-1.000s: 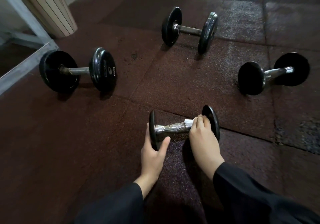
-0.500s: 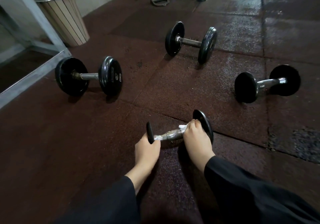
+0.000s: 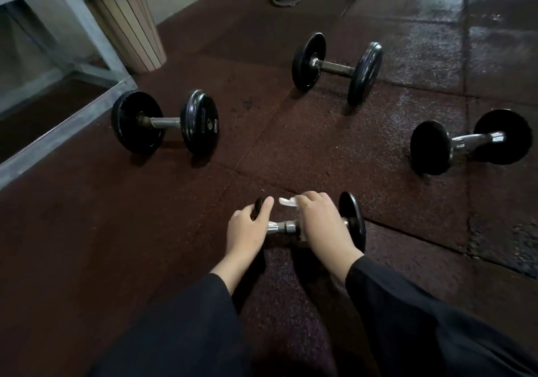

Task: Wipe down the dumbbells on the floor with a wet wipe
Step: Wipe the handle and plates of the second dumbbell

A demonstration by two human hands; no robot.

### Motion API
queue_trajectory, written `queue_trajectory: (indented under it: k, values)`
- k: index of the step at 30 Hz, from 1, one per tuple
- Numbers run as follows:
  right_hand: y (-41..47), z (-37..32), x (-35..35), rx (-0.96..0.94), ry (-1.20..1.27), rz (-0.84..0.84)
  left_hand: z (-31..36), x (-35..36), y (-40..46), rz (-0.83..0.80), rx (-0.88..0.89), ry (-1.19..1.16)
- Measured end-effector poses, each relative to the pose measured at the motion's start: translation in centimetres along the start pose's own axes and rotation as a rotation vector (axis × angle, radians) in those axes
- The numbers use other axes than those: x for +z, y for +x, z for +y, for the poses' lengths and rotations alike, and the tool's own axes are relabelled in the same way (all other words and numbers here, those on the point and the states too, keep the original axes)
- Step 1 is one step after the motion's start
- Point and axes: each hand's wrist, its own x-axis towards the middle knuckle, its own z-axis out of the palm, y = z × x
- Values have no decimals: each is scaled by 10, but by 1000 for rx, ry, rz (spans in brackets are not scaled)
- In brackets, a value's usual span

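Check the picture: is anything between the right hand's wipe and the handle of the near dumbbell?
Nothing visible. The right hand holds the wipe against the handle of the near dumbbell; the left hand grips its other end.

Both forearms in black sleeves reach forward, low. Left hand grips the left end plate of the near dumbbell, thumb up. Right hand curls over the handle, pressing a white wet wipe.

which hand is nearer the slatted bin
Left. The left hand grips the near dumbbell's left plate, on the slatted bin's side; the right hand wipes the handle further right.
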Motion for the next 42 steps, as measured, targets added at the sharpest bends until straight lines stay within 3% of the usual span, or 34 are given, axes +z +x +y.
queue_trajectory:
  k: [4, 6, 13, 19, 27, 30, 35, 42]
  values:
    - [7, -8, 25, -67, 176, 26, 4, 15, 3, -60, -86, -437]
    - [6, -9, 33, -107, 159, -15, 5, 14, 6, -82, -105, -503]
    - [4, -9, 33, -184, -36, 26, -6, 15, 8, -138, -72, -505]
    - [27, -24, 24, -78, 12, -220, -6, 14, 8, -137, -84, -515]
    - [24, -15, 24, -113, -66, -208, -13, 17, 11, -153, -60, -465]
    - [18, -27, 30, -127, -45, -166, -11, 16, 12, -162, -75, -485]
    - [-19, -15, 57, -229, -37, 196, -15, 17, 14, -166, -50, -502]
    - [-25, -9, 62, -339, -199, 126, -14, 19, 13, -164, -75, -516]
